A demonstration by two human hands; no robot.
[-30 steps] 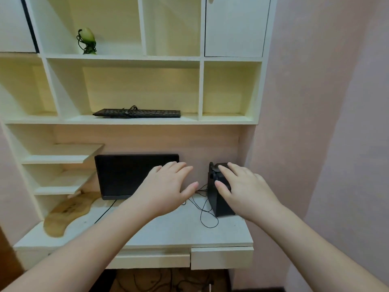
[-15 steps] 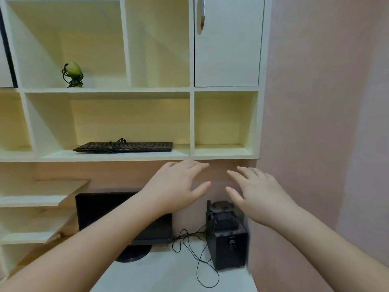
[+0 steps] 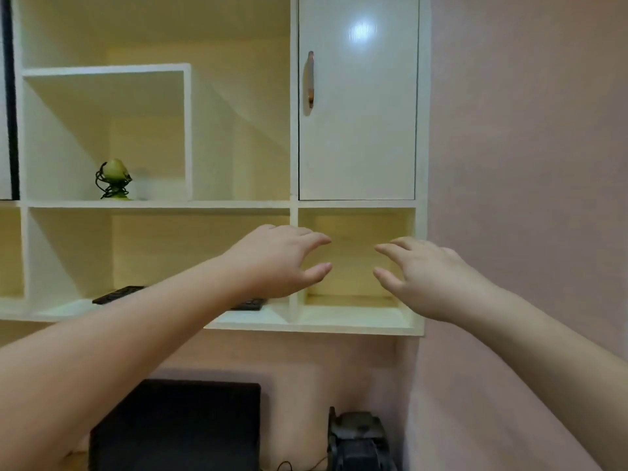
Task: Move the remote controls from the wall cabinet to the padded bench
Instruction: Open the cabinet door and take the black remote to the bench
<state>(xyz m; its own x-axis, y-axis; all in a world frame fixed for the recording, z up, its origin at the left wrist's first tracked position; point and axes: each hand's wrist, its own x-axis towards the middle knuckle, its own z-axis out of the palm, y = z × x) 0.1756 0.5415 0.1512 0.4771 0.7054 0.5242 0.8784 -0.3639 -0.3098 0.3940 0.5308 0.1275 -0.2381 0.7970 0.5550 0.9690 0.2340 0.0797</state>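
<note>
A white wall cabinet (image 3: 356,202) with open cream shelves fills the view. Its upper right compartment is closed by a white door (image 3: 360,130) with a metal handle (image 3: 310,79). My left hand (image 3: 275,260) and my right hand (image 3: 428,277) are raised side by side in front of the small open cubby below that door, fingers loosely spread, holding nothing. No remote control is visible; the closed door hides its compartment. The padded bench is out of view.
A black keyboard (image 3: 117,294) lies on the lower shelf, mostly hidden by my left forearm. A small green ornament (image 3: 114,180) stands on the shelf above. Below are a black monitor (image 3: 176,426) and a black speaker (image 3: 358,440). A pink wall (image 3: 526,164) is at right.
The view has tilted upward from the desk to the cabinet. Both hands have risen from desk level to the cubby under the closed door, staying empty.
</note>
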